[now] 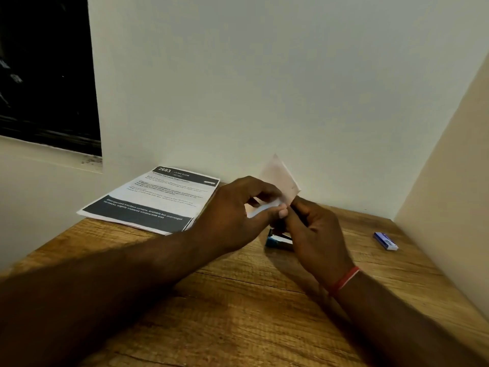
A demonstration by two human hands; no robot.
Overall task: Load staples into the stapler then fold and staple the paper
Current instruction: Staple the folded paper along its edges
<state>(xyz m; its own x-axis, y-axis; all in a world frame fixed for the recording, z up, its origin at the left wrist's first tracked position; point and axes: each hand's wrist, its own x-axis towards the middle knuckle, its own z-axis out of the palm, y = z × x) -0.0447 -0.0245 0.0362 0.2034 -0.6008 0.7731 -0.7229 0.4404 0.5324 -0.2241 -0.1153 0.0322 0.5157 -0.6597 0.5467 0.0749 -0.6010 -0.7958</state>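
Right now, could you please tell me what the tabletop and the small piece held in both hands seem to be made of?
The tabletop looks like wood or wood-grain laminate, matte, with streaky brown grain. The small piece looks like thin pale paper, creased sharply, though blurred.

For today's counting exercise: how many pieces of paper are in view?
2. A small paper, pinched by the left hand and right hand above the stapler; a printed sheet flat on the table, left. More sheets may lie beneath it.
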